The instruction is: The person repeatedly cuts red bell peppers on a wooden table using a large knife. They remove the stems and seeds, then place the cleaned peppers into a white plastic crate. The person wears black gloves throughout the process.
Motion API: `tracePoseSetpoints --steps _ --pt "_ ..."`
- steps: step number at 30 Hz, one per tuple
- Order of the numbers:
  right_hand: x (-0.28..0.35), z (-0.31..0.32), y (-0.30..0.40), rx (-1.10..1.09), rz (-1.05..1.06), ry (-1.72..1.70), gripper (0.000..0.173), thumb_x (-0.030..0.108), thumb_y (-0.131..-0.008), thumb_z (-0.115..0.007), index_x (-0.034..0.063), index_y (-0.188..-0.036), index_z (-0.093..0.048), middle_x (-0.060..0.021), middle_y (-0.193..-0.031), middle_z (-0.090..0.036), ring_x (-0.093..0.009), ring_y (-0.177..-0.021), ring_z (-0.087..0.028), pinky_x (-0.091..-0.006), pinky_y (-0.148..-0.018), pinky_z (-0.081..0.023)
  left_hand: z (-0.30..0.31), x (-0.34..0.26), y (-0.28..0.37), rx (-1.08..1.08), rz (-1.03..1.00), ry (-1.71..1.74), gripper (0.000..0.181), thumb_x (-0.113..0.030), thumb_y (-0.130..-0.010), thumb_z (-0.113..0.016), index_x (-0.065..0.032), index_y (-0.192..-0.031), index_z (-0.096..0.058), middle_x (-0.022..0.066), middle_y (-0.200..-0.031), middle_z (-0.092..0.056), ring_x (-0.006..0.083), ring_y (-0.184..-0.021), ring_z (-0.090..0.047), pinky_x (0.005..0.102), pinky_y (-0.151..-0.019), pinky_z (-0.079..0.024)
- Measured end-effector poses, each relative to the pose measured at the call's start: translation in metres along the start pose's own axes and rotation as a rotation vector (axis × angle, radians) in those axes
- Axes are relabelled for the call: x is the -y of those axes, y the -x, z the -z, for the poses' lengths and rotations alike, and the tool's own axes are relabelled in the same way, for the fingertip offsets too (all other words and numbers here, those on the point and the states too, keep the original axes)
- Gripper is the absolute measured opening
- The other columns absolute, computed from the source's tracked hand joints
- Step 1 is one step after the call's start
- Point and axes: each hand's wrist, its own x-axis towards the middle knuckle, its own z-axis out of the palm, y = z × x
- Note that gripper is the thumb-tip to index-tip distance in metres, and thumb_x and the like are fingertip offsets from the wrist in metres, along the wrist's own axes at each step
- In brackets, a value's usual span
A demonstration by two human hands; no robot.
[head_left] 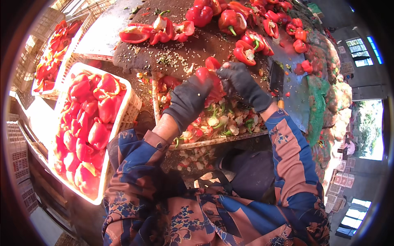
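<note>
Both my hands wear dark gloves with bare fingertips showing. In my left hand is a red bell pepper, torn or cut open, above a bin of scraps. My right hand has its fingers curled at the pepper's right edge; the exact grip is partly hidden and blurred. Below them, the bin holds pepper cores, green stems and seeds. Just beyond, halved red peppers lie on a brown, seed-strewn work surface. A broad dark knife with a wooden handle rests right of my right hand.
At left stands a white plastic crate of red pepper pieces, with another filled crate behind it. More peppers lie at the far right. Stuffed mesh sacks and green netting border the right side. A wooden rim edges the bin.
</note>
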Motion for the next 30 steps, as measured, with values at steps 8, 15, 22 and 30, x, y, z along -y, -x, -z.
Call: tracePoseSetpoints --steps 8,15,22,30 --pt "0.037 0.026 0.012 0.006 -0.24 0.253 0.021 0.021 -0.079 -0.055 0.0002 -0.081 -0.059 -0.0172 -0.065 -0.06 -0.029 -0.057 -0.06 -0.0388 -0.055 -0.049 0.001 -0.003 0.0 -0.028 0.017 0.029 0.031 -0.008 -0.073 -0.053 -0.0117 -0.104 -0.052 0.0162 -0.085 -0.053 0.0327 -0.066 -0.056 0.0415 -0.052 -0.046" --pt "0.02 -0.005 0.01 0.025 -0.183 0.693 0.018 0.02 -0.074 -0.056 0.0036 -0.079 -0.061 -0.0196 -0.069 -0.06 -0.036 -0.068 -0.06 -0.0438 -0.063 -0.048 0.009 -0.009 -0.001 0.106 0.03 -0.033 0.032 -0.009 -0.072 -0.054 -0.0129 -0.104 -0.051 0.0171 -0.083 -0.053 0.0337 -0.067 -0.057 0.0431 -0.052 -0.044" --pt "0.022 0.046 0.032 -0.535 -0.633 -0.737 0.009 0.009 -0.077 -0.059 -0.0002 -0.074 -0.057 -0.0076 -0.062 -0.06 -0.017 -0.058 -0.06 -0.0292 -0.054 -0.048 0.0 -0.011 -0.01 0.008 0.527 0.899 0.042 -0.007 -0.067 -0.067 -0.0053 -0.107 -0.054 0.0118 -0.095 -0.061 0.0233 -0.077 -0.061 0.032 -0.067 -0.049" --pt "0.046 0.035 0.033 -0.137 -0.309 -0.583 0.044 0.019 -0.077 -0.067 0.0024 -0.115 -0.052 0.0006 -0.095 -0.058 -0.007 -0.084 -0.053 -0.0209 -0.073 -0.042 0.029 0.002 -0.014 0.404 0.714 1.951 0.031 -0.012 -0.075 -0.06 0.003 -0.102 -0.055 0.0092 -0.09 -0.062 0.0152 -0.077 -0.061 0.0246 -0.064 -0.049"
